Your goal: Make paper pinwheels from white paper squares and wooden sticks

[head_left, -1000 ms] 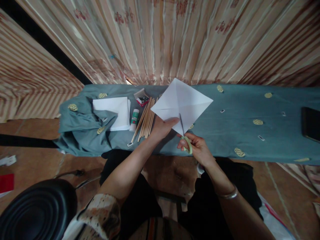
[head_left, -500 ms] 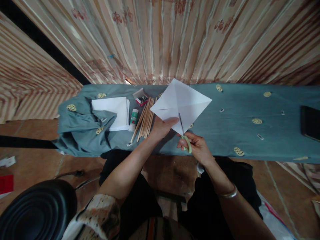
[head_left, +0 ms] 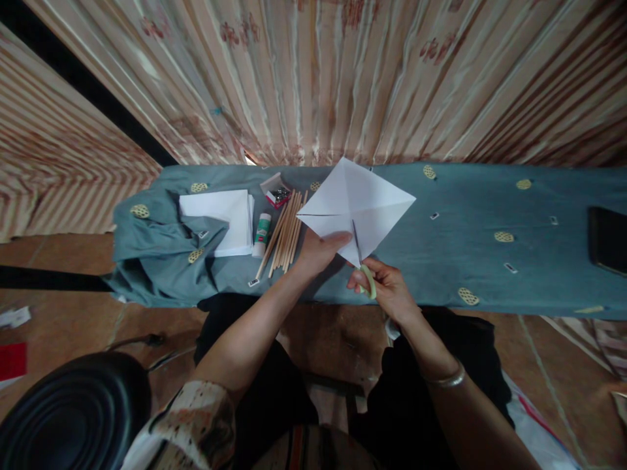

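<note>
A white sheet of paper (head_left: 375,202) is held up with one corner toward me; creases cross at its middle, and a slit runs inward from its left corner. My left hand (head_left: 321,251) pinches its lower left edge, thumb on top, with the other fingers hidden underneath. My right hand (head_left: 386,284) grips the light green handles of a pair of scissors (head_left: 368,282). One dark blade lies over the paper, pointing from the near corner toward the middle; the other blade is hidden beneath.
Left of the paper on the teal cloth (head_left: 470,235) lie wooden sticks (head_left: 284,238), a glue stick (head_left: 262,235), an open small box (head_left: 277,190) of dark metal pieces and a paper stack (head_left: 235,225). A dark flat object (head_left: 607,238) lies far right. A black round stool (head_left: 68,411) stands lower left.
The paper has shifted very slightly right and toward me, along with the scissors. The slit at the left corner looks a little wider. Both hands keep their grips.
</note>
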`<state>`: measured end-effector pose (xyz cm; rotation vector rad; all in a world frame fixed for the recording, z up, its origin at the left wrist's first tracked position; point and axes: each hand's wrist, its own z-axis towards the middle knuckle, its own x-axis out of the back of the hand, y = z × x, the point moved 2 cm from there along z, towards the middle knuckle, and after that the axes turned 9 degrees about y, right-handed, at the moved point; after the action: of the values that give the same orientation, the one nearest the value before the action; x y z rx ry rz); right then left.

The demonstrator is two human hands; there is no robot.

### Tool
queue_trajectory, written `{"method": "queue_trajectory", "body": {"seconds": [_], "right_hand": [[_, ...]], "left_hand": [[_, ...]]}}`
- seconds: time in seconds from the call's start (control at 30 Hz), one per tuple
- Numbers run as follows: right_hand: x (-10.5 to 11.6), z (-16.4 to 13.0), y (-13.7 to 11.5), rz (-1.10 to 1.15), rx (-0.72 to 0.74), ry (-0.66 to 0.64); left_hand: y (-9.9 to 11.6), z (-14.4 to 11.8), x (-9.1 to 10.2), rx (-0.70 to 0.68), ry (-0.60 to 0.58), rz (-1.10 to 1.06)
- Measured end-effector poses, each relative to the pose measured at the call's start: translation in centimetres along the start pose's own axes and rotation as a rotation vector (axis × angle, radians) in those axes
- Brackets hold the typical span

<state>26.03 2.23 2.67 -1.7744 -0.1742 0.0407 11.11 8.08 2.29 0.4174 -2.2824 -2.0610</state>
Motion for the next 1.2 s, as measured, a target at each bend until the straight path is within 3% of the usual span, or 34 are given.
{"method": "queue_trajectory", "body": {"seconds": [0.5, 1.2], "right_hand": [[0.2, -0.1, -0.4, -0.04, -0.004, -0.003], [0.0, 0.3, 0.6, 0.081, -0.022, 0.008]], "left_hand": [[-0.2, -0.1, -0.1, -0.022, -0.019, -0.066], [-0.3, -0.1, -0.1, 0.037, 0.007, -0.075]]}}
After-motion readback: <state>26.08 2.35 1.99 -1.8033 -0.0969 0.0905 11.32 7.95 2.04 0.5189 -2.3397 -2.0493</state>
